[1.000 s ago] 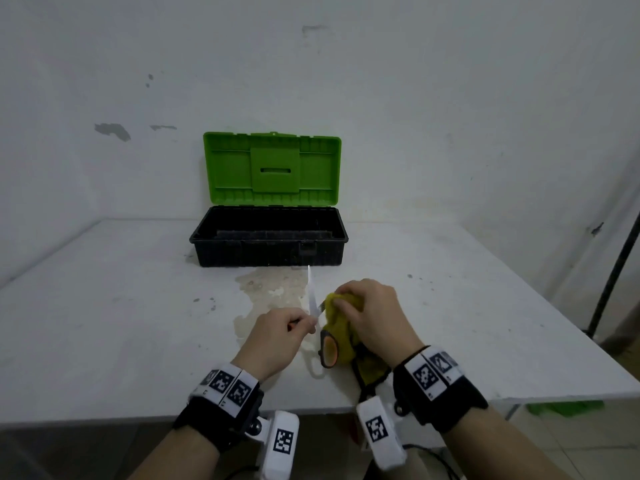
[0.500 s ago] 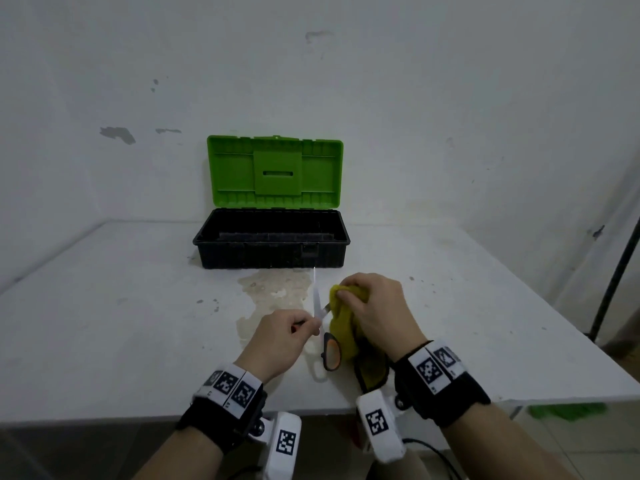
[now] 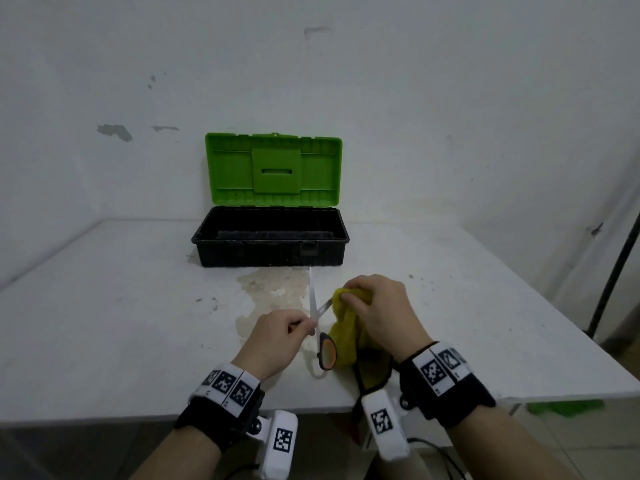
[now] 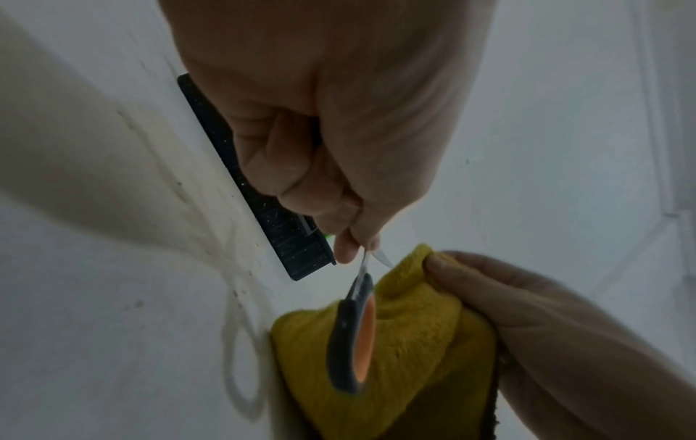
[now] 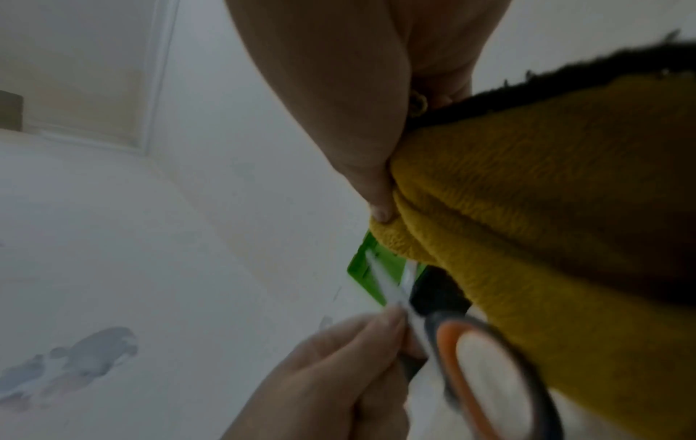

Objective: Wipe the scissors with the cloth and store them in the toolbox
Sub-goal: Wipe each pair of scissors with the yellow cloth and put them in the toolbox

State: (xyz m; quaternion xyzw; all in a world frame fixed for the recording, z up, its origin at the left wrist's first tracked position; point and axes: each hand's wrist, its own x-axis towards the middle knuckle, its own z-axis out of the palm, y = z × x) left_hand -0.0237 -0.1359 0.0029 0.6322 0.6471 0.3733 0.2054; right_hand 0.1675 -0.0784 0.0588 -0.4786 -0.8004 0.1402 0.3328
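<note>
The scissors [image 3: 317,318] have silver blades spread apart and grey-and-orange handles [image 4: 354,336]. My left hand [image 3: 277,337] pinches them near the pivot, one blade pointing up toward the toolbox. My right hand [image 3: 381,313] grips a yellow cloth [image 3: 346,327] bunched round the other blade, whose tip is hidden inside it. The cloth [image 5: 546,238] hangs down under my palm. The toolbox [image 3: 270,242] stands at the back of the table, black tray, green lid [image 3: 273,169] raised against the wall.
The white table [image 3: 121,306] has a pale stain [image 3: 273,289] between the toolbox and my hands. Its front edge runs just below my wrists. A dark pole [image 3: 613,271] leans at the far right, beyond the table.
My right hand has slid the cloth up and outward along the blade. The blades now stand wider apart, and both hands have risen a little.
</note>
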